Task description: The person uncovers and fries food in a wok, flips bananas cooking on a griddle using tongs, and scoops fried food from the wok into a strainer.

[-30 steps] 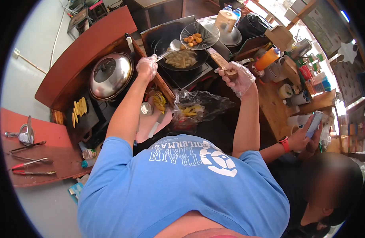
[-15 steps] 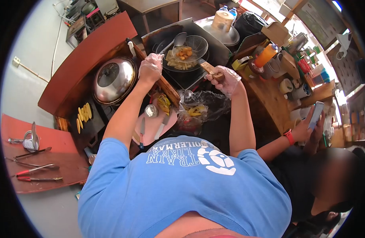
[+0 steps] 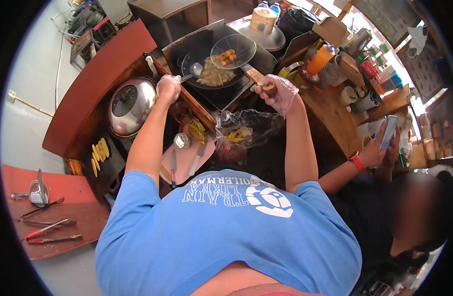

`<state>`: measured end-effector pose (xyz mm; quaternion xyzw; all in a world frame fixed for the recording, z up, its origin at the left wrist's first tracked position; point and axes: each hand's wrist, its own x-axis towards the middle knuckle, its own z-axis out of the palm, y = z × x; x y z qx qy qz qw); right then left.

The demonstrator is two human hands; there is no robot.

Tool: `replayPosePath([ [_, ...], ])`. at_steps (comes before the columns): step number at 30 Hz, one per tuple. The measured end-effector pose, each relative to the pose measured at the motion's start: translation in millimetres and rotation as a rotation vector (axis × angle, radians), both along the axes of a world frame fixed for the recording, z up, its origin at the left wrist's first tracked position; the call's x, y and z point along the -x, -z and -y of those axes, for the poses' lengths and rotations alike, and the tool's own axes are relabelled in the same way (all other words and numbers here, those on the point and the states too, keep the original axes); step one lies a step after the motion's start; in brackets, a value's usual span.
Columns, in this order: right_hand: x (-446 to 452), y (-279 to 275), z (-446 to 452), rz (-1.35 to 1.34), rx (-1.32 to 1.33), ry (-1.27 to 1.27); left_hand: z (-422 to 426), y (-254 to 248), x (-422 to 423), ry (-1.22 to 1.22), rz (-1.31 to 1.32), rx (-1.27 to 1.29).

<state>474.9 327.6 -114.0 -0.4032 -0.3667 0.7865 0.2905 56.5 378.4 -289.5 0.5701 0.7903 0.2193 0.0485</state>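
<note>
In a clear plastic glove, my left hand (image 3: 169, 88) is closed round the handle of a metal ladle (image 3: 195, 70), whose bowl is at the left side of the wok (image 3: 189, 57). Pale cut pieces (image 3: 215, 74) lie in the wok. My right hand (image 3: 278, 92), gloved too, grips the wooden handle of a wire strainer (image 3: 247, 45). Several browned pieces (image 3: 226, 57) rest in the strainer, which is above the right part of the wok.
A lidded pan (image 3: 133, 106) stands left of the wooden divider (image 3: 199, 109). Knives lie on a pink board (image 3: 185, 157) near my body. At the right, a person (image 3: 369, 155) holds a phone (image 3: 388, 132). An orange bottle (image 3: 320, 59) stands beyond my right hand.
Half a second ago the ladle was raised beside the strainer; now it is low at the wok's left side. The strainer has shifted up and off the pale pieces.
</note>
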Motion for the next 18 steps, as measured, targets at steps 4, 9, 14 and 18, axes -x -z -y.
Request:
replayPosePath([
  [4,-2.1,-16.5,2.3,0.020,-0.009,0.074,12.4,-21.8,-23.4,-0.097,1.454,0.162],
  [9,-10.9,-23.5,-1.5,-0.055,-0.030,0.026,12.9,-21.6,-69.9,-0.085,1.669,0.077],
  [14,-18.3,-21.5,-10.6,-0.083,0.027,-0.006,-9.2,13.9,-58.7,0.106,1.020,-0.050],
  [18,-21.8,-13.3,-13.6,-0.131,0.000,-0.024,46.8,-66.3,-80.7,0.254,-0.370,-0.063],
])
